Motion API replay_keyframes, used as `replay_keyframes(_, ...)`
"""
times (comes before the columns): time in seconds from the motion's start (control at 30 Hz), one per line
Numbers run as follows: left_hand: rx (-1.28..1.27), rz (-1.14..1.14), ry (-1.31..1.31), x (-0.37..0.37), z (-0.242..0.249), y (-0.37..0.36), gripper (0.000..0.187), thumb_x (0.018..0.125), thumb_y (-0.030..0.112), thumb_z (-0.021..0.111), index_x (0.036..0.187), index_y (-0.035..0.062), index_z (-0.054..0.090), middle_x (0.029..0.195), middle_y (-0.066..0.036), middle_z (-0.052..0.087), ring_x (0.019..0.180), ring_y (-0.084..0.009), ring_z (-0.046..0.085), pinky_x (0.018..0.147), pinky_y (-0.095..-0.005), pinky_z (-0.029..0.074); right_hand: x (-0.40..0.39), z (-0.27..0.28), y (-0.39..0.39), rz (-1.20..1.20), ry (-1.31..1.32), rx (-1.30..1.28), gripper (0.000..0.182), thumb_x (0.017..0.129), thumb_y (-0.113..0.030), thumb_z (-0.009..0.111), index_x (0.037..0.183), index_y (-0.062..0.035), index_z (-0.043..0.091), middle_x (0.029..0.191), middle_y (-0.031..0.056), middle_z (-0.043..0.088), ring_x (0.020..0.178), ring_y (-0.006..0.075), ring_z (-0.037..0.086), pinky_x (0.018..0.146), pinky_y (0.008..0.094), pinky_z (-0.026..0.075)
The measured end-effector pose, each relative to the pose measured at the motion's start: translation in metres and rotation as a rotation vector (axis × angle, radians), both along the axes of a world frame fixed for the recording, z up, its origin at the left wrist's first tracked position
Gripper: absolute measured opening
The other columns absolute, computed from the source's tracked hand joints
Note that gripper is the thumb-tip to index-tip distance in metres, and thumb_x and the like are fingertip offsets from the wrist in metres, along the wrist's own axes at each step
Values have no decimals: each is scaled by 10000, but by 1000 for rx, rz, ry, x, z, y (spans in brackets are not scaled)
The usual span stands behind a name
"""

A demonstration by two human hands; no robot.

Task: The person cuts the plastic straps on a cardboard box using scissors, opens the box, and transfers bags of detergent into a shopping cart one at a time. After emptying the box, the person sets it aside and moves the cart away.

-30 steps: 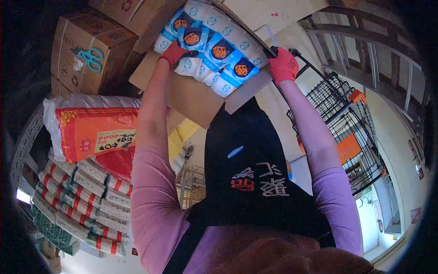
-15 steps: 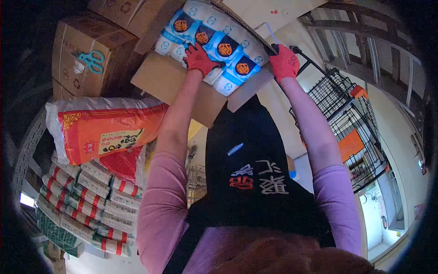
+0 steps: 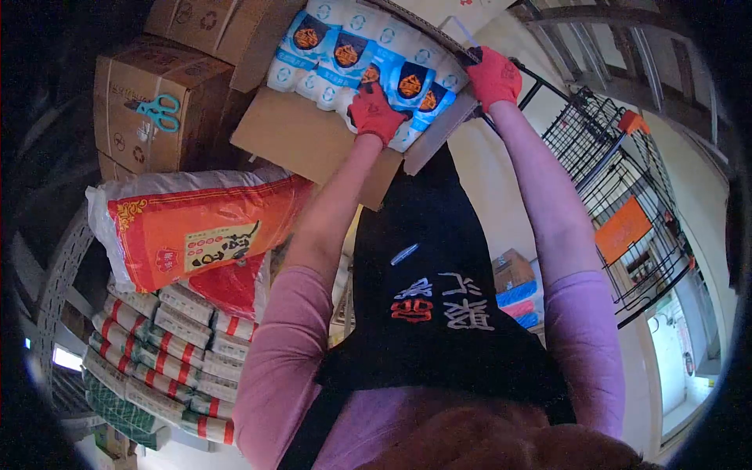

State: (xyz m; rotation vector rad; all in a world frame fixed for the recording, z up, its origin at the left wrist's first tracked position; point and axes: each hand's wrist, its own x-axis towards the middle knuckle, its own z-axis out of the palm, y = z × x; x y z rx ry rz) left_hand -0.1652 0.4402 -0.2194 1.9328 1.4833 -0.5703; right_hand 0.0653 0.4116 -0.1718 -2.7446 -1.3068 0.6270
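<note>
An open cardboard box [image 3: 313, 141] is tilted in front of me, filled with plastic packs. Blue-and-white packs [image 3: 345, 55] with round dark labels and an orange motif lie in a row over whiter ones [image 3: 325, 90]. My left hand [image 3: 377, 116], in a red glove, reaches in over the near edge; its fingers are bent against a blue-and-white pack and partly cover its label. My right hand [image 3: 497, 78], also red-gloved, is closed on the box flap [image 3: 448, 121] at the right corner. Its fingertips are partly hidden.
Teal scissors [image 3: 160, 113] lie on a stacked carton [image 3: 192, 70] at left. Below are a large red-orange sack [image 3: 164, 235] and several red-banded white packages [image 3: 180, 337]. A wire cart [image 3: 627, 227] stands at right, near a ladder-like frame [image 3: 619, 39].
My left hand has moved right across the packs, its fingers less spread. The labelled packs near it have shifted. My right hand still holds the box corner. The view has shifted slightly.
</note>
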Motion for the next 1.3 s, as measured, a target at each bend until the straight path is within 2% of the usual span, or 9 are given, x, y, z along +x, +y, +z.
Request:
replay_keyframes(0.33,-66,158,-172,0,-9,17,1134,446,459,831,1349,49,283,1203,-181,535,1074,-319,546,896,-388,447,1,4,3,-32,42,-87,338,722,-344,604,995,-147,637,979,116,645,923,318,604,777,408,479)
replay_keyframes(0.63,55,520,-455,-17,19,-26,746,509,317,824,1120,7,528,1110,-171,601,1028,-296,574,870,-376,449,-2,15,1,2,10,-12,295,728,-328,575,943,-141,651,919,109,658,877,330,625,734,446,495)
replay_keyframes(0.7,124,578,-413,-31,47,-22,718,522,284,824,1118,2,541,1103,-169,608,1010,-290,589,853,-379,458,1,25,8,-34,171,-168,477,746,-374,612,1158,-137,575,1097,153,607,1036,329,574,856,413,465)
replay_keyframes(0.93,2,701,-975,28,221,-36,633,570,149,828,1113,-5,540,1060,-114,614,926,-205,593,818,-318,475,-14,65,-53,-298,687,828,679,798,-368,627,1355,-84,362,1320,166,448,1220,288,434,1002,369,357)
replay_keyframes(1.0,42,477,-1016,70,251,-63,716,549,203,846,1142,-10,508,1064,-125,606,939,-223,595,826,-343,475,-6,160,-114,-365,1427,811,753,848,-321,615,1408,-36,200,1403,134,317,1283,232,319,1068,347,254)
replay_keyframes(1.07,-65,390,-1027,117,259,-105,783,531,261,851,1164,0,471,1074,-140,595,961,-247,590,836,-368,470,9,43,-230,-419,1434,728,533,867,-218,587,1318,-26,377,1294,115,439,1191,216,420,1025,347,328)
replay_keyframes(1.1,-156,341,-1039,144,267,-125,811,528,286,851,1176,6,452,1088,-151,586,983,-261,583,847,-381,464,35,98,-252,-742,1795,742,430,869,-202,571,1248,-37,453,1205,111,517,1086,210,512,952,341,409)
replay_keyframes(1.17,-374,215,-992,201,297,-159,821,549,287,831,1213,25,426,1144,-174,549,1049,-295,551,885,-400,446,85,177,-299,-745,1820,832,412,858,-199,571,1223,-38,468,1138,103,560,1010,210,560,896,350,452)
replay_keyframes(1.3,-120,-239,-1095,268,281,-222,932,558,320,800,1302,16,328,1272,-222,418,1190,-347,411,991,-425,340,159,137,-386,-1045,1531,988,479,850,-237,584,1262,-34,447,1203,116,534,1061,238,539,938,381,425)
